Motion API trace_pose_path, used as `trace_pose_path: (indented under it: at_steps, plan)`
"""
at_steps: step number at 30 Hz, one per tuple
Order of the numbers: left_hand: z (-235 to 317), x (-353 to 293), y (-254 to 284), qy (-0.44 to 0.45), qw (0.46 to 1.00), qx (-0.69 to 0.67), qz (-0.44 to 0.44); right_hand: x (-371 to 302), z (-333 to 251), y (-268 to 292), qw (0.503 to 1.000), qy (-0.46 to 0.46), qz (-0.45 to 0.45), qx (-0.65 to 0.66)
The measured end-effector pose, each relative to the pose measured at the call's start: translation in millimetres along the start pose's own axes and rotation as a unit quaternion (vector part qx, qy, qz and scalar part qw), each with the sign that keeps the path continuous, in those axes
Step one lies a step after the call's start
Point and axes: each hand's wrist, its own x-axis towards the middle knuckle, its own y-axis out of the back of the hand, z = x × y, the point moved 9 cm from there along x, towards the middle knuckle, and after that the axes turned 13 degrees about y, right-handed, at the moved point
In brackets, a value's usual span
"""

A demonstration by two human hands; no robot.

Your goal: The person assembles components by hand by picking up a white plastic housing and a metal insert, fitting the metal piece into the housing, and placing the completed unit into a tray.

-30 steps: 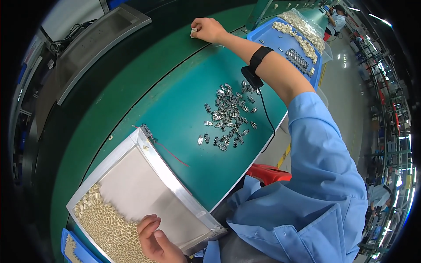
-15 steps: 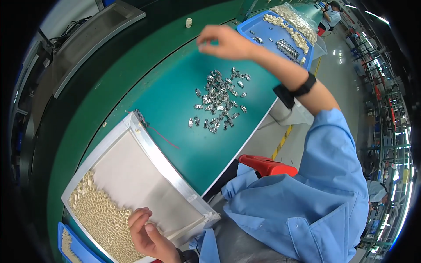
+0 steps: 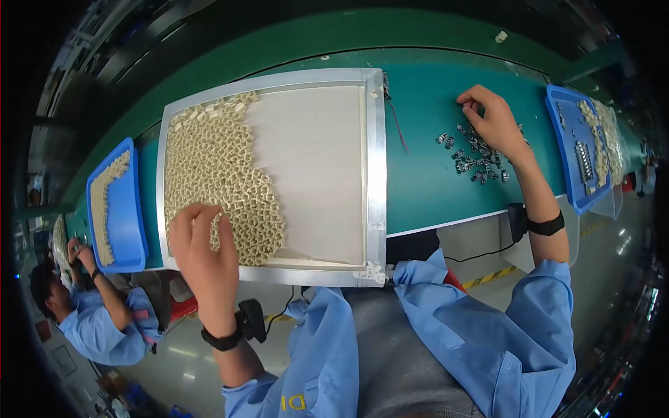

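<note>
My left hand hovers over the framed tray, above its near left part. Its fingers bend down, with a gap between thumb and forefinger and nothing visible in them. Many small cream ring-shaped pieces pack the tray's left half; pale bare lining shows on the right. My right hand is above a loose pile of small shiny metal parts on the green mat. Its thumb and fingers are drawn together, and whatever they may hold is too small to make out.
A blue tray at the right holds cream pieces and a row of metal parts. Another blue tray stands at the left, where a co-worker sits. A red wire lies beside the frame; one cream piece lies behind.
My view has swung left, bringing the left blue tray and the co-worker in. My left hand now reaches further over the cream pieces; my right hand has come nearer the metal pile.
</note>
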Motion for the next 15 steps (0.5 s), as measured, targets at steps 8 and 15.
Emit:
trace_pose_path:
  at_steps: [8,15]
  plan:
    - [33.4,27.2,-65.4,-0.068,0.989,0.093,-0.091,-8.0,-36.4,-6.2,0.993,0.111,0.037,-0.011]
    - [40.3,29.2,-87.2,-0.071,0.983,0.128,-0.111,-16.9,-41.7,-4.0,0.986,0.117,0.03,-0.118]
